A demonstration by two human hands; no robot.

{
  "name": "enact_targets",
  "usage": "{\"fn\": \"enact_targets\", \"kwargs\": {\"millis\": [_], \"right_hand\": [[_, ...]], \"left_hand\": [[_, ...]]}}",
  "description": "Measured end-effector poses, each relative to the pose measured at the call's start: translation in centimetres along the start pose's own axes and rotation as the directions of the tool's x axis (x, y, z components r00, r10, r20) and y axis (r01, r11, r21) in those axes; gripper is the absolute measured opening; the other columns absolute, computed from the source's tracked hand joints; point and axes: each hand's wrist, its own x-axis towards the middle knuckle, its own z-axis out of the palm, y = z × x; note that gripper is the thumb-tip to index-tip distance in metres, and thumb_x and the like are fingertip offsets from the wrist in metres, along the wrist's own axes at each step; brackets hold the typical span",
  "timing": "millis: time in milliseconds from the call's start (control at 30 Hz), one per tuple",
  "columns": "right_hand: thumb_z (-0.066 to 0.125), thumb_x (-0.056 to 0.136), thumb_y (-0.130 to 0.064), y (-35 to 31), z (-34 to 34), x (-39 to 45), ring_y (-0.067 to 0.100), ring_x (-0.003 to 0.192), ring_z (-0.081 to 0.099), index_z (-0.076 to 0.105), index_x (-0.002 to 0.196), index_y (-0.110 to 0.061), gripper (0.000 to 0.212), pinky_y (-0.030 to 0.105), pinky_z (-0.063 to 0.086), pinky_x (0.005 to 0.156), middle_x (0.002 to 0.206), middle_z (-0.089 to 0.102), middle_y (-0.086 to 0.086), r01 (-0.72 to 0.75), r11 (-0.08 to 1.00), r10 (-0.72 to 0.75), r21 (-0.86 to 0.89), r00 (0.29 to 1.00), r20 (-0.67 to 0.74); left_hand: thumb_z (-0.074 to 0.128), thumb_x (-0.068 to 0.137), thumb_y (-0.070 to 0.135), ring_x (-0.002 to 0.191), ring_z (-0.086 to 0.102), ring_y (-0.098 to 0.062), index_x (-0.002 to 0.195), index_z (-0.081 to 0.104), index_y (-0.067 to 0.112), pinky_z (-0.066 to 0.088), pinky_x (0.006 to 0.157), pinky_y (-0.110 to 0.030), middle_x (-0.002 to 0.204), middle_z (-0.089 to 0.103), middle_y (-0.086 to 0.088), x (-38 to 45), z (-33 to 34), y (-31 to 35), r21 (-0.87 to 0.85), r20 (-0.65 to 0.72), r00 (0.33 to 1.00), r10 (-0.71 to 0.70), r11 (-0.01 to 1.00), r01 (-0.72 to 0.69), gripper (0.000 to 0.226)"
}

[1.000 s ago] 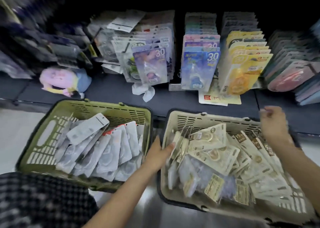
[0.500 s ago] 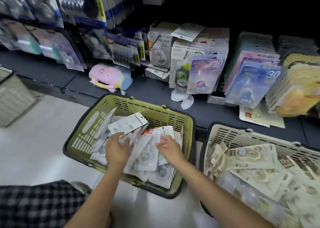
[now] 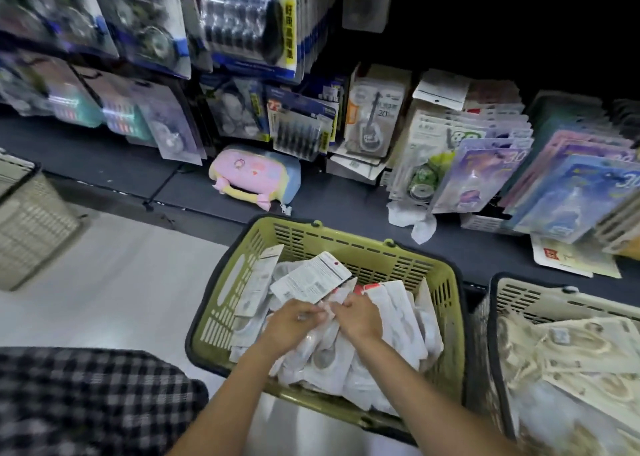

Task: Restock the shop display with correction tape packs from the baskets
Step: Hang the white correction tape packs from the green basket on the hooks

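Observation:
A green basket (image 3: 446, 303) on the floor holds several white correction tape packs (image 3: 408, 320). Both my hands are inside it, close together over the pile. My left hand (image 3: 294, 324) grips a bundle of white packs, and one pack (image 3: 310, 277) sticks up from it with its printed back showing. My right hand (image 3: 358, 318) pinches the same bundle from the right. A beige basket (image 3: 540, 294) at the right holds several cream-coloured packs (image 3: 581, 348). The dark display shelf (image 3: 329, 199) behind carries upright rows of tape packs (image 3: 485, 175).
A pink and blue pouch (image 3: 254, 175) lies on the shelf behind the green basket. Crumpled white paper (image 3: 412, 218) lies by the pack rows. Hanging blister packs (image 3: 242, 22) fill the upper left. Another beige basket (image 3: 31, 220) stands at the far left. My checked clothing (image 3: 86, 403) is lower left.
Both hands left the beige basket and came into the green one, then closed together on a bundle of white packs. The view swung left and up.

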Motion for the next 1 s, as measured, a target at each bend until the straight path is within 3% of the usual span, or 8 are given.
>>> {"fn": "enact_targets", "kwargs": {"millis": [233, 333, 433, 567, 667, 800, 900, 1000], "right_hand": [[0.048, 0.093, -0.015, 1.2, -1.7, -2.9, 0.015, 0.063, 0.043, 0.036, 0.072, -0.023, 0.025, 0.029, 0.031, 0.055, 0.066, 0.045, -0.003, 0.086, 0.928, 0.021, 0.362, 0.959, -0.283], [0.045, 0.095, -0.012, 0.4, -2.2, -4.6, 0.012, 0.074, 0.053, 0.049, 0.092, -0.018, 0.007, 0.023, 0.041, 0.064, 0.080, 0.056, -0.005, 0.114, 0.841, -0.034, 0.528, 0.987, -0.159], [0.046, 0.098, -0.018, -0.9, -0.8, -5.2, 0.021, 0.092, 0.067, 0.060, 0.104, -0.019, 0.016, 0.035, 0.056, 0.078, 0.098, 0.070, 0.002, 0.028, 0.788, -0.105, 0.616, 0.991, 0.089], [0.051, 0.096, -0.029, -1.5, 1.0, -3.2, 0.028, 0.106, 0.061, 0.057, 0.114, -0.006, 0.030, 0.038, 0.048, 0.093, 0.114, 0.065, 0.012, 0.089, 0.942, -0.082, 0.324, 0.996, -0.035], [0.058, 0.092, -0.031, -2.0, 2.7, -1.5, 0.027, 0.126, 0.045, 0.041, 0.137, -0.006, 0.054, 0.032, 0.038, 0.101, 0.137, 0.050, 0.013, 0.279, 0.956, -0.277, -0.090, 0.960, 0.035], [0.054, 0.087, -0.057, -2.2, 5.1, 0.4, 0.031, 0.144, 0.013, 0.007, 0.150, -0.005, 0.095, 0.038, 0.014, 0.117, 0.157, 0.013, 0.019, 0.338, 0.826, -0.303, -0.450, 0.941, 0.152], [0.047, 0.089, -0.060, -2.4, 6.2, 1.5, 0.036, 0.139, 0.024, 0.008, 0.149, 0.000, 0.094, 0.042, 0.024, 0.114, 0.151, 0.023, 0.026, 0.336, 0.670, -0.318, -0.662, 0.936, 0.153], [0.052, 0.093, -0.026, -2.7, 5.8, 1.4, 0.035, 0.120, 0.050, 0.027, 0.142, 0.006, 0.064, 0.040, 0.047, 0.090, 0.128, 0.051, 0.028, 0.388, 0.455, -0.472, -0.801, 0.868, 0.152]], "left_hand": [[0.066, 0.090, 0.026, 0.081, 0.060, -0.010, 0.111, 0.067, 0.017, 0.055, 0.071, -0.024, 0.093, 0.063, 0.000, -1.5, -2.4, -0.6, -0.245, -0.010, 1.000, 0.010, 0.969, -0.012, 0.023], [0.069, 0.086, 0.036, 0.095, 0.066, -0.013, 0.119, 0.059, 0.025, 0.055, 0.075, -0.024, 0.106, 0.068, 0.003, -2.2, -3.4, 0.1, -0.423, 0.153, 0.983, -0.102, 0.892, 0.158, 0.036], [0.077, 0.077, 0.031, 0.099, 0.070, -0.018, 0.117, 0.064, 0.021, 0.056, 0.084, -0.030, 0.105, 0.074, 0.001, -2.9, -3.8, 0.5, -0.453, 0.311, 0.949, -0.059, 0.868, 0.202, 0.043], [0.077, 0.078, 0.009, 0.091, 0.069, -0.029, 0.113, 0.065, 0.009, 0.055, 0.088, -0.043, 0.096, 0.073, -0.010, -3.7, -5.0, 0.0, -0.461, 0.027, 0.988, -0.152, 0.875, 0.147, 0.037], [0.074, 0.081, 0.011, 0.094, 0.068, -0.033, 0.115, 0.064, 0.010, 0.055, 0.085, -0.046, 0.102, 0.072, -0.014, -4.8, -7.3, -1.1, -0.567, -0.097, 0.976, -0.196, 0.817, 0.107, 0.035], [0.070, 0.085, 0.017, 0.096, 0.068, -0.036, 0.118, 0.062, 0.009, 0.055, 0.079, -0.042, 0.106, 0.072, -0.016, -6.2, -9.8, -3.2, -0.617, -0.125, 0.973, -0.195, 0.783, 0.078, 0.036], [0.065, 0.089, 0.017, 0.100, 0.066, -0.038, 0.119, 0.060, 0.011, 0.053, 0.088, -0.050, 0.109, 0.070, -0.017, -5.7, -10.2, -4.2, -0.710, -0.110, 0.963, -0.244, 0.698, 0.096, 0.031], [0.062, 0.091, 0.017, 0.098, 0.068, -0.034, 0.119, 0.060, 0.011, 0.053, 0.087, -0.047, 0.108, 0.072, -0.015, -4.4, -10.2, -4.4, -0.731, -0.123, 0.958, -0.258, 0.676, 0.088, 0.028]]}}
